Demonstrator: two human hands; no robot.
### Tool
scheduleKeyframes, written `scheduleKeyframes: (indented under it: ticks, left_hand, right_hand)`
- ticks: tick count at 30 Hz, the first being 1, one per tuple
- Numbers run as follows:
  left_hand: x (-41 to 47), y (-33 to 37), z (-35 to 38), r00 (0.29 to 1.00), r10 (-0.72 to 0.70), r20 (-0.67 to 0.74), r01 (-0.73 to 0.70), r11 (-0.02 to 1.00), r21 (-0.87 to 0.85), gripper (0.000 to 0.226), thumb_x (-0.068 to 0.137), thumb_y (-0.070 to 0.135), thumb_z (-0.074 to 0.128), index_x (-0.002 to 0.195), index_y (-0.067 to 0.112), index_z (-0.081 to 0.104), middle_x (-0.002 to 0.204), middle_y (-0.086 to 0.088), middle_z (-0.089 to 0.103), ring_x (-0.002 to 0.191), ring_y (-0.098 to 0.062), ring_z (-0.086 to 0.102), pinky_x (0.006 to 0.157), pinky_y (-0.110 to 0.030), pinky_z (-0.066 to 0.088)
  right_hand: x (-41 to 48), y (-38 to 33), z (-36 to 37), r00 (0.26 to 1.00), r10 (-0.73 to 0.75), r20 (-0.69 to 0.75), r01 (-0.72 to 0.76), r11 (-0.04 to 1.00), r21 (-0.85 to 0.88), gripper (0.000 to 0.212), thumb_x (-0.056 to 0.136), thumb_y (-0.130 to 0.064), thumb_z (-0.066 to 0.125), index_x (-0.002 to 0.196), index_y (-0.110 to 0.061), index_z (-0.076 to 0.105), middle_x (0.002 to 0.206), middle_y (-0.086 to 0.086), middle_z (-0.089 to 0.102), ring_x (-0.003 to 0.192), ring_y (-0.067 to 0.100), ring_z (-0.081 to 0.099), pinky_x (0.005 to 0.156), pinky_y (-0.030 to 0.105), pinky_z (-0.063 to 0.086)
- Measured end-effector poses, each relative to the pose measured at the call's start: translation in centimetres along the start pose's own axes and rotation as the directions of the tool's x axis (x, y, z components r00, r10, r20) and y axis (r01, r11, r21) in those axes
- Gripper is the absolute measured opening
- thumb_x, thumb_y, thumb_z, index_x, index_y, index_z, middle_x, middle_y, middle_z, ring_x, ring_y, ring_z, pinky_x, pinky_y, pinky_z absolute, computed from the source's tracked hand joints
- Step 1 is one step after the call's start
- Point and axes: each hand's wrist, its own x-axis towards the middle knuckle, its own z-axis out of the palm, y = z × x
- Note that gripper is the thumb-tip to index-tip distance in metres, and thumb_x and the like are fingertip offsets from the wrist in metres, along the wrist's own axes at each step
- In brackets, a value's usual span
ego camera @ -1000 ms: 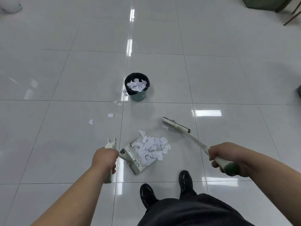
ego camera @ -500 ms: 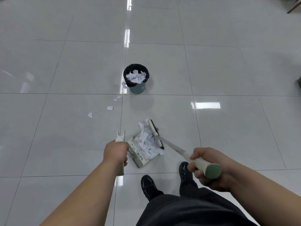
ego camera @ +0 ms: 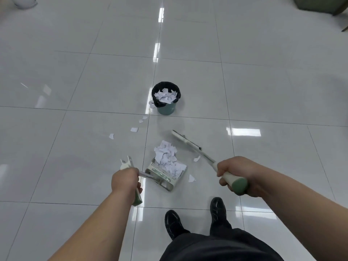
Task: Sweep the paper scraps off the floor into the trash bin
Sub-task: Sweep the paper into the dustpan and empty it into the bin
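My left hand (ego camera: 125, 180) grips the handle of a white and green dustpan (ego camera: 165, 177) that rests on the floor tiles. A heap of white paper scraps (ego camera: 166, 157) lies in its mouth and spills forward. My right hand (ego camera: 232, 171) grips the green-capped handle of a broom, whose head (ego camera: 185, 139) is lifted to the right of the heap. Two loose scraps (ego camera: 191, 178) lie right of the pan. Several more scraps (ego camera: 134, 129) trail toward a small green trash bin (ego camera: 166, 97) with a black liner, filled with paper.
My two black shoes (ego camera: 216, 208) stand just behind the dustpan. A dark green piece of furniture (ego camera: 318, 4) sits at the far right corner, and a white object (ego camera: 24, 0) at the far left. Glossy white tiles surround everything.
The broom swept the scraps against the dustpan, then swung back out to the right. The heap now sits bunched in the pan's mouth, with two scraps left beside it.
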Motion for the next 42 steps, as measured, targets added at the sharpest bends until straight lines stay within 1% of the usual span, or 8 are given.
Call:
scheduleKeyframes:
  ticks: [4, 7, 11, 16, 21, 27, 34, 42]
  left_hand:
    - [0.5, 1.2, 1.1, 1.0, -0.004, -0.012, 0.004, 1.0, -0.023, 0.01, 0.082, -0.002, 0.051, 0.087, 0.004, 0.057, 0.065, -0.01, 0.048, 0.046, -0.022, 0.042, 0.047, -0.026, 0.039]
    - [0.3, 1.6, 2.6, 1.0, -0.011, -0.01, 0.01, 0.999, -0.03, 0.01, 0.085, -0.001, 0.05, 0.087, 0.003, 0.058, 0.061, -0.011, 0.048, 0.045, -0.022, 0.042, 0.049, -0.026, 0.039]
    - [-0.7, 1.2, 4.8, 1.0, 0.006, 0.016, -0.006, 1.0, -0.006, 0.006, 0.08, 0.001, 0.054, 0.082, 0.005, 0.057, 0.06, -0.012, 0.05, 0.051, -0.024, 0.046, 0.059, -0.034, 0.041]
    - [-1.1, 1.6, 5.1, 1.0, 0.01, 0.016, -0.01, 1.0, 0.007, 0.004, 0.08, 0.003, 0.055, 0.081, 0.006, 0.056, 0.061, -0.011, 0.05, 0.05, -0.023, 0.046, 0.063, -0.037, 0.041]
    - [-1.7, 1.7, 4.1, 1.0, 0.005, 0.017, -0.006, 1.0, 0.028, 0.006, 0.082, -0.002, 0.053, 0.077, 0.003, 0.053, 0.056, -0.012, 0.048, 0.046, -0.022, 0.044, 0.055, -0.032, 0.039]
    - [-3.6, 0.3, 2.0, 0.998, 0.042, 0.043, -0.043, 0.999, 0.024, 0.008, 0.08, -0.004, 0.056, 0.084, 0.002, 0.055, 0.068, -0.013, 0.048, 0.048, -0.022, 0.041, 0.047, -0.026, 0.038]
    - [-6.5, 1.6, 0.2, 0.996, 0.09, 0.003, -0.09, 0.995, -0.044, 0.011, 0.083, -0.002, 0.055, 0.082, 0.008, 0.051, 0.06, -0.008, 0.044, 0.043, -0.019, 0.037, 0.046, -0.025, 0.035]
    - [-11.3, 7.1, 2.5, 0.978, 0.179, -0.104, -0.192, 0.973, -0.132, 0.014, 0.087, -0.004, 0.053, 0.082, 0.008, 0.051, 0.054, -0.005, 0.041, 0.041, -0.019, 0.035, 0.045, -0.024, 0.032]
  right_hand:
    - [4.4, -0.1, 1.6, 0.999, -0.014, 0.042, 0.025, 0.962, -0.272, 0.019, 0.064, -0.009, 0.067, 0.081, -0.007, 0.059, 0.079, 0.017, 0.057, 0.068, 0.031, 0.053, 0.056, 0.028, 0.037]
    - [6.1, 0.7, 2.2, 0.995, 0.033, 0.095, 0.016, 0.881, -0.473, 0.035, 0.053, -0.017, 0.067, 0.085, -0.005, 0.059, 0.085, 0.018, 0.06, 0.066, 0.032, 0.055, 0.058, 0.031, 0.045]
    - [4.5, 0.8, 1.0, 0.988, 0.102, 0.116, -0.015, 0.81, -0.587, 0.033, 0.055, -0.019, 0.068, 0.084, -0.005, 0.062, 0.079, 0.016, 0.064, 0.064, 0.031, 0.059, 0.061, 0.035, 0.047]
    - [-0.1, -2.1, -3.1, 0.975, 0.183, 0.128, -0.121, 0.913, -0.389, 0.017, 0.08, -0.011, 0.063, 0.094, -0.005, 0.055, 0.065, 0.017, 0.062, 0.043, 0.022, 0.045, 0.045, 0.02, 0.032]
    - [-3.0, -3.5, -7.7, 0.962, 0.204, 0.184, -0.175, 0.971, -0.164, 0.06, 0.057, -0.01, 0.067, 0.116, -0.009, 0.055, 0.066, 0.014, 0.054, 0.035, 0.019, 0.042, 0.036, 0.015, 0.029]
    - [-4.5, -3.4, -9.6, 0.982, 0.127, 0.137, -0.113, 0.988, -0.11, 0.057, 0.074, -0.011, 0.062, 0.13, -0.006, 0.056, 0.066, 0.013, 0.054, 0.035, 0.019, 0.041, 0.036, 0.016, 0.028]
    - [-1.5, -4.4, -8.7, 1.0, 0.023, 0.016, -0.021, 0.992, -0.128, 0.021, 0.083, -0.012, 0.061, 0.102, -0.007, 0.056, 0.066, 0.016, 0.06, 0.045, 0.02, 0.041, 0.043, 0.018, 0.028]
    - [3.4, -8.6, -10.6, 0.986, -0.053, 0.158, 0.055, 0.998, -0.008, 0.011, 0.091, -0.017, 0.057, 0.102, -0.016, 0.055, 0.065, 0.013, 0.056, 0.043, 0.019, 0.043, 0.042, 0.018, 0.031]
